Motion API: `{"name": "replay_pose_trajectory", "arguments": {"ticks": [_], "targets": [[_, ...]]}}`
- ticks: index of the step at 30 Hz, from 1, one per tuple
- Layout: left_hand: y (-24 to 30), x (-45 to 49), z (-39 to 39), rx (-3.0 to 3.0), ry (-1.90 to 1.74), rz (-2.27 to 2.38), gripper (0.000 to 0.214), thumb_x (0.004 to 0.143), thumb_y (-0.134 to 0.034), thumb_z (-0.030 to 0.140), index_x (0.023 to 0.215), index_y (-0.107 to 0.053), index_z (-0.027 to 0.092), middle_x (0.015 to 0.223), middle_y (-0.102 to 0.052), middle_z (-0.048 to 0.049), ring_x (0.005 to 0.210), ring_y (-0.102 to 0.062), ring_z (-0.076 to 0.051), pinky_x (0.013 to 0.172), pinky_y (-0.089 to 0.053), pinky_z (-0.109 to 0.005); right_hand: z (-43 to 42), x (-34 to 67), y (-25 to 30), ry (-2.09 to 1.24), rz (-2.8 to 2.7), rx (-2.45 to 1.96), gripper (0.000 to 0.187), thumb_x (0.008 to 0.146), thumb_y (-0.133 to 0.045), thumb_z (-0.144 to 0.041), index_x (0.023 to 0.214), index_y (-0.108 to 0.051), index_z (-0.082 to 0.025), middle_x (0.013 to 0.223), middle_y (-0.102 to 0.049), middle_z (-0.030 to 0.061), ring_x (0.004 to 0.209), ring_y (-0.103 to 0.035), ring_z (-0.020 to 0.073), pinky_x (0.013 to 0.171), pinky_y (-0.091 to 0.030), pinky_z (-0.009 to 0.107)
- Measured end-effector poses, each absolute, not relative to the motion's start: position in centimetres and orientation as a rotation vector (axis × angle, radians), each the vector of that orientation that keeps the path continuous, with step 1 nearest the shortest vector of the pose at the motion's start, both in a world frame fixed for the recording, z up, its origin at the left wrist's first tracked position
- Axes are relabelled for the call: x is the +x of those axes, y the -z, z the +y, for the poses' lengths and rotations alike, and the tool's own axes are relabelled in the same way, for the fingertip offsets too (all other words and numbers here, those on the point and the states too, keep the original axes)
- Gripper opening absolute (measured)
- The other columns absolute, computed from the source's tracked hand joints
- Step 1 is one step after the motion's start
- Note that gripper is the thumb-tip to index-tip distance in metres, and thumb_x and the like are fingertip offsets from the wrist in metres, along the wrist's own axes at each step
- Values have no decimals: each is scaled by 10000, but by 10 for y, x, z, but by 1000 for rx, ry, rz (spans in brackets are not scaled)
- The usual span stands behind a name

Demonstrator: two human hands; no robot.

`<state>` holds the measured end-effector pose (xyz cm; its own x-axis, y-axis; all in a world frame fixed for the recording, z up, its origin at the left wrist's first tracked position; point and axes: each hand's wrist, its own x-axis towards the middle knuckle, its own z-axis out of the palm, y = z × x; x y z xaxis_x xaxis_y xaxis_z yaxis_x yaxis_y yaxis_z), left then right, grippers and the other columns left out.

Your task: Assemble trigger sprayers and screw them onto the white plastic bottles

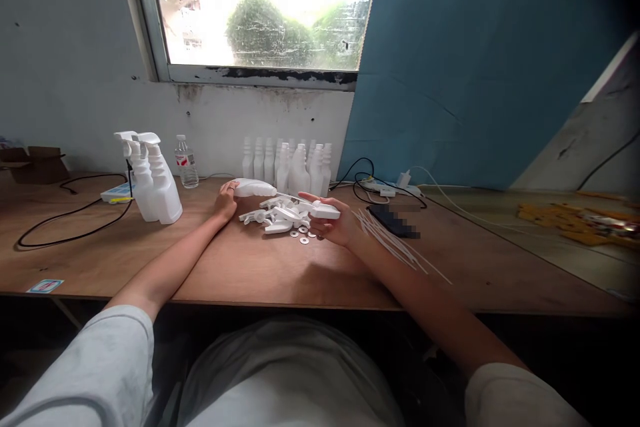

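Holding sideways white plastic bottle (pixel 254 187) by base: left hand (pixel 227 202), fingers curled. Right hand (pixel 334 224), fingers closed on white plastic trigger head (pixel 325 211); thin white tube (pixel 293 198) between.

Brown wooden table (pixel 225 273); spray heads (pixel 284 215), washers (pixel 305 241), thin tubes (pixel 390 240), white bottles (pixel 299 177), clear bottle (pixel 189 175)

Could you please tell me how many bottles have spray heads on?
2: left spray bottle and right spray bottle, both left of the water bottle; others may be hidden behind.
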<state>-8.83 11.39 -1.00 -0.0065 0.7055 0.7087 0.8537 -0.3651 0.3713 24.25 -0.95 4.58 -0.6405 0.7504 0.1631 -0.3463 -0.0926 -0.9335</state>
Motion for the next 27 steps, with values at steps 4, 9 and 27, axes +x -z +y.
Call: {"name": "replay_pose_trajectory", "arguments": {"ticks": [4,9,27], "targets": [[-7,-79,94,-2133,1295,-1509,448,885,-416,149,1323,-496,194,1414,-498,-75,1377,-374,-216,1133,-376,-354,-6,243,-45,-1791,-1362,-474,345,875,-418,-434,1110,-536,-211,533,-376,-75,367,-155,76,432,-190,236],[-28,-62,68,-2175,1123,-1241,454,937,-410,229,1389,-454,222,1465,-455,-76,1383,-339,-271,1162,-267,-457,-1,248,-46,-1769,-1307,-464,312,920,-400,-500,881,-502,-208,591,-445,-55,361,-141,62,422,-171,245],[-29,-41,57,-2288,1177,-1051,433,967,-390,424,1283,-503,150,1223,-591,-137,1102,-535,-272,980,-404,-419,0,268,-64,-1632,-1126,-279,279,878,-550,-466,919,-596,-194,893,-602,34,502,-293,77,348,-219,190]]}}
